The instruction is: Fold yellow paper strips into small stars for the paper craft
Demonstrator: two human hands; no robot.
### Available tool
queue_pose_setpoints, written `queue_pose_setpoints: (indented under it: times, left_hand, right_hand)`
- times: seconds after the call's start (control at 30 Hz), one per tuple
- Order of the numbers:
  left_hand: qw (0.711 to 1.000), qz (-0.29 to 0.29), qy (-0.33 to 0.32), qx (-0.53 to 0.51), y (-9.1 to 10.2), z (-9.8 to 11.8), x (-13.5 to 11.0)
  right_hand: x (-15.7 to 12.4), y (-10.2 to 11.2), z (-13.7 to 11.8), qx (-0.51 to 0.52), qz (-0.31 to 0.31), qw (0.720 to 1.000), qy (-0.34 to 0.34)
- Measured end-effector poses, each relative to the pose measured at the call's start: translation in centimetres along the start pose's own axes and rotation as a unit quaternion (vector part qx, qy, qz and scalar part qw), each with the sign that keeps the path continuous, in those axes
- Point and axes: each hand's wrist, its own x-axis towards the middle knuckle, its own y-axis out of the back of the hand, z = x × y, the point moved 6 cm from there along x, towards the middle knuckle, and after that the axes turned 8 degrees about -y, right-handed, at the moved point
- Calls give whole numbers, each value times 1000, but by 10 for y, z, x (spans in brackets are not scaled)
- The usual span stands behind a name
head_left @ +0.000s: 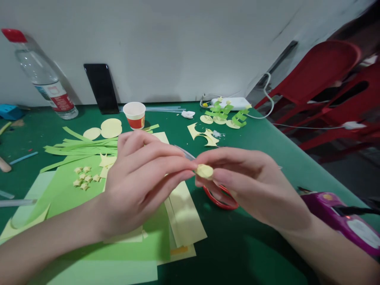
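Between the fingertips of both hands, above the table, is a small folded yellow paper piece [204, 171]. My right hand [252, 182] pinches it between thumb and fingers. My left hand [142, 174] is closed, its thumb and index fingertip pressed together at the piece's left edge. Behind and below the right fingers lie red-handled scissors [221, 202], partly hidden. Several tiny yellow paper stars [84, 178] rest on a green paper sheet [63, 198] left of my left hand. Green paper strips [80, 146] lie just beyond, and yellow paper sheets [188, 213] are under my hands.
At the back stand a paper cup [135, 114], a phone [101, 89] and a bottle [55, 87]. Green paper curls on yellow discs [219, 113] sit near a white power strip [234, 103]. Yellow scraps [204, 136] lie nearby. A purple device [338, 221] is right; red chairs [314, 79] stand beyond.
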Motion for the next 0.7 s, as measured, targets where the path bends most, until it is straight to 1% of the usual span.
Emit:
queue_pose_setpoints:
  times: [0.07, 0.1, 0.23, 0.33, 0.47, 0.6, 0.7]
  left_hand:
    - [1000, 11, -9, 11, 4, 0, 1]
    - [1000, 15, -17, 20, 6, 1, 2]
    - [998, 21, -47, 48, 7, 3, 3]
    - [997, 14, -48, 55, 5, 3, 1]
    - [997, 6, -59, 45, 3, 4, -1]
    - [998, 11, -59, 20, 3, 2, -1]
    - [998, -7, -56, -5, 1, 1, 0]
  right_hand:
    - [1, -1, 4, 82, -39, 995, -41]
    - [1, -2, 5, 106, -50, 991, -59]
    - [3, -5, 11, 150, -87, 978, -114]
    - [3, -8, 13, 156, -105, 972, -141]
    - [3, -12, 15, 153, -111, 969, -160]
    - [2, -12, 15, 135, -110, 972, -157]
    - [2, -10, 15, 108, -103, 978, -143]
